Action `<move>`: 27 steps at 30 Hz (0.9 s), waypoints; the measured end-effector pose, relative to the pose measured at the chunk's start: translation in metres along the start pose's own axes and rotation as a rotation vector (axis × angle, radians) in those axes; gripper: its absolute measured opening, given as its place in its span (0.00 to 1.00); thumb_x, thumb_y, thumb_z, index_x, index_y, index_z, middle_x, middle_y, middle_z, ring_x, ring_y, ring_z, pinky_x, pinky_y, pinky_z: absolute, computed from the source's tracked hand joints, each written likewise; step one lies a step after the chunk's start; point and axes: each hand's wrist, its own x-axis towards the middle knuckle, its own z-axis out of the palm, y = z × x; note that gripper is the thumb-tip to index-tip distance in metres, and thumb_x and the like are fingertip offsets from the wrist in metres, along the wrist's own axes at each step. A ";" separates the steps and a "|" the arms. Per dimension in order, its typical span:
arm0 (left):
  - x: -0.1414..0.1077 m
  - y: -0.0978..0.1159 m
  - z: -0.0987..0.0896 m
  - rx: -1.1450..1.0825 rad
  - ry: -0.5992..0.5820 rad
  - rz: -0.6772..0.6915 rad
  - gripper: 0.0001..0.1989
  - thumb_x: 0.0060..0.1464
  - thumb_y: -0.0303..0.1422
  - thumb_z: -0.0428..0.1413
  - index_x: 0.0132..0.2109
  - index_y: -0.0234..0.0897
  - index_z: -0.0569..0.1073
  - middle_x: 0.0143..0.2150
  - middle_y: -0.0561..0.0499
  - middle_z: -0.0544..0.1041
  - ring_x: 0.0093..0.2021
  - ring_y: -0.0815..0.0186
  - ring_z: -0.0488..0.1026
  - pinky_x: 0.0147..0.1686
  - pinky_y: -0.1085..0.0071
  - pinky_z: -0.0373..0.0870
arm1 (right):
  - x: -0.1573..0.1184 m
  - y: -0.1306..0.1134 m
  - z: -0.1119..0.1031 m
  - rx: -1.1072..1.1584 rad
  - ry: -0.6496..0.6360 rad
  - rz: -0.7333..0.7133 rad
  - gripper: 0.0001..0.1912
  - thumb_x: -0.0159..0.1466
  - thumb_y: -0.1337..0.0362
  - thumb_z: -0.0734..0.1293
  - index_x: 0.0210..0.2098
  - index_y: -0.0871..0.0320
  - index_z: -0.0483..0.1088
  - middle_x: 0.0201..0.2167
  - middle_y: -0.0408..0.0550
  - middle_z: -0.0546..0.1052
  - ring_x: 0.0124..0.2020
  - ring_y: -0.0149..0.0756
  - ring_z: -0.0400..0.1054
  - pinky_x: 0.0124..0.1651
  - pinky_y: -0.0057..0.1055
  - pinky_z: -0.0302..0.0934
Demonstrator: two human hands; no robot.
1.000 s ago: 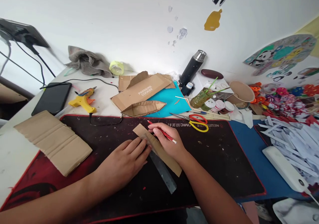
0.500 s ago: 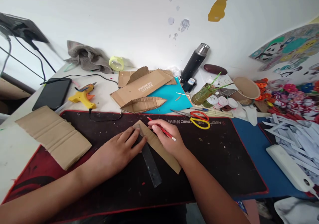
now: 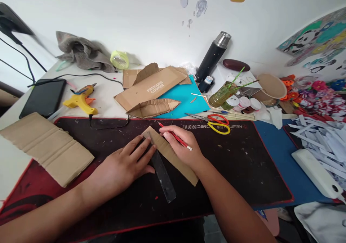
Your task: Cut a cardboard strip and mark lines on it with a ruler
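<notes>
My left hand (image 3: 133,160) lies with fingers spread, its fingertips pressing on a clear ruler (image 3: 164,178). The ruler runs at a slant along the left edge of a narrow cardboard strip (image 3: 173,156) on the dark mat. In my right hand (image 3: 185,145) is a red pencil (image 3: 175,136) with a white end, its tip pointing up and left, past the strip's right edge. The side of that hand rests over the strip. Beyond the hands stands a boat-shaped cardboard piece (image 3: 154,108).
A folded cardboard sheet (image 3: 48,147) lies at left, near a yellow glue gun (image 3: 81,100) with its cord. Scissors (image 3: 216,122) sit on the far mat edge. Behind are a pressure cooker box flap (image 3: 151,86), a black thermos (image 3: 213,55) and paint jars (image 3: 242,104). Paper strips (image 3: 321,138) pile at right.
The camera view has tilted down and shifted slightly. My left thumb now shows stretched out beside the ruler. The pencil stays in my right hand in nearly the same place.
</notes>
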 end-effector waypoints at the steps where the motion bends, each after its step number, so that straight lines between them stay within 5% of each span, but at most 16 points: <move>1: 0.000 0.000 0.000 0.004 0.001 -0.004 0.27 0.77 0.48 0.51 0.70 0.37 0.75 0.69 0.35 0.78 0.69 0.43 0.75 0.57 0.52 0.83 | 0.000 0.000 0.000 0.000 0.001 0.004 0.11 0.78 0.58 0.67 0.50 0.48 0.83 0.51 0.46 0.88 0.52 0.42 0.83 0.59 0.40 0.75; 27: 0.005 0.008 -0.011 0.084 0.067 -0.014 0.23 0.77 0.44 0.53 0.63 0.28 0.79 0.64 0.34 0.82 0.65 0.42 0.79 0.58 0.51 0.82 | -0.001 -0.003 -0.001 -0.031 -0.014 -0.043 0.11 0.78 0.61 0.67 0.52 0.51 0.83 0.52 0.45 0.88 0.54 0.38 0.83 0.60 0.35 0.74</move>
